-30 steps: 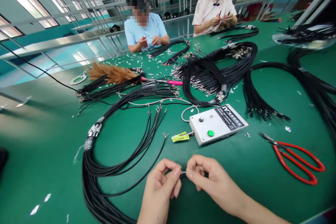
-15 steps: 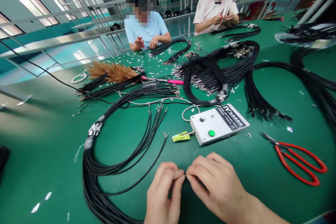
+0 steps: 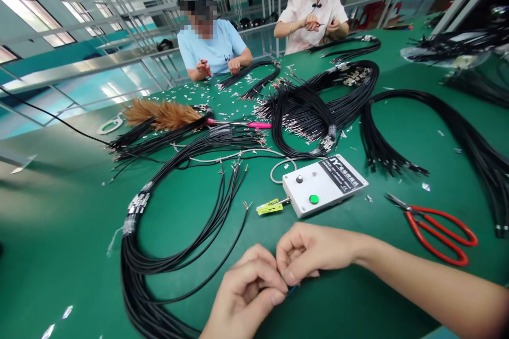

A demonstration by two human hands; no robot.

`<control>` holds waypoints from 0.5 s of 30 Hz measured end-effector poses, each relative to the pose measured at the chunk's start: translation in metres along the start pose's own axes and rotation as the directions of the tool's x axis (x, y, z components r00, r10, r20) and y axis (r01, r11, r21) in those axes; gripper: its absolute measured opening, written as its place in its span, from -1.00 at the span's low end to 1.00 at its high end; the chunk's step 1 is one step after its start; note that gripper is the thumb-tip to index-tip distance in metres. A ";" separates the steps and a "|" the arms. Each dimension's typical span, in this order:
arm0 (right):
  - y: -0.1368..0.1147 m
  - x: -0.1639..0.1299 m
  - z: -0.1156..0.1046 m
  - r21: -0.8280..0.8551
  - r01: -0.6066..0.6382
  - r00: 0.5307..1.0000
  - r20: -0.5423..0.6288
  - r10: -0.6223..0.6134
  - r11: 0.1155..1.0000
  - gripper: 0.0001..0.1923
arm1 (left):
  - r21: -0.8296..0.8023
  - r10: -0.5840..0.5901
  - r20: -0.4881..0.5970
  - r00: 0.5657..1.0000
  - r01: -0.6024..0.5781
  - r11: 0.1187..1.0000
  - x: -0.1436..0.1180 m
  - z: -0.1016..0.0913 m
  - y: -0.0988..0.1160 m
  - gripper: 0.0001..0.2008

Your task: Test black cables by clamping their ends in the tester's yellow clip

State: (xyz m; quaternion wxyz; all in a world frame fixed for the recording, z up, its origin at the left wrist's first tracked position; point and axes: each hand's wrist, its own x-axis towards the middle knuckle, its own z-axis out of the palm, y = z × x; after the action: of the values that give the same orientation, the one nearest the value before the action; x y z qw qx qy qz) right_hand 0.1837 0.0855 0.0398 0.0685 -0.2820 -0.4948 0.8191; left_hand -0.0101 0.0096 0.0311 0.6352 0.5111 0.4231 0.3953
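Green table fills most of the view. Near its front edge, two bare hands meet: the left hand and the right hand both have their fingers curled inward, fingertips pinched together around a thin blue wire. Only a short piece of it shows below the fingertips; the rest is hidden.

Just beyond the hands, towards the middle of the table, rests a white control box with a green button and a yellow-green clip at its left side. Towards the right edge lie red-handled scissors, their blades pointing away from that edge. On the left side, a bundle of black cables curves in a wide loop, and one cable's stripped end points towards the clip.

Farther back lie a brown-bristled brush with a pink handle, more coiled black cables, and a pale ring near the far-left corner. Silvery scraps are scattered near the far edge, where two people sit, one in a light-blue top, one in a pale-pink top.
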 end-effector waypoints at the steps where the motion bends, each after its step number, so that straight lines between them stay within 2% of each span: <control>1: 0.004 0.004 0.000 0.047 -0.003 1.000 0.003 0.003 0.999 -0.95 | -0.093 -0.048 -0.010 0.999 0.047 0.995 0.001 0.000 0.001 -0.86; 4: 0.014 0.010 0.007 0.222 -0.015 1.000 -0.022 0.020 0.975 -0.93 | -0.309 -0.169 -0.038 0.985 0.149 0.939 0.005 0.000 0.002 -0.77; 9: 0.030 0.013 0.023 0.466 0.038 0.989 -0.142 0.033 0.884 -0.91 | -0.430 -0.254 -0.046 0.966 0.210 0.878 0.008 0.001 -0.001 -0.72; 12: 0.039 0.014 0.030 0.561 0.067 0.985 -0.169 0.035 0.825 -0.88 | -0.346 -0.192 -0.079 0.978 0.154 0.926 0.008 0.005 -0.006 -0.63; 15: 0.045 0.016 0.033 0.604 0.085 0.984 -0.177 0.029 0.792 -0.85 | -0.161 -0.086 -0.134 0.987 0.064 0.985 0.010 0.008 -0.010 -0.76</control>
State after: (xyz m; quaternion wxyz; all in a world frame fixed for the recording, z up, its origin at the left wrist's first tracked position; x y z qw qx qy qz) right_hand 0.1603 0.0435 0.0072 0.2115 -0.3090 -0.2009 0.9052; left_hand 0.0013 0.0152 0.0210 0.6564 0.4141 0.4536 0.4381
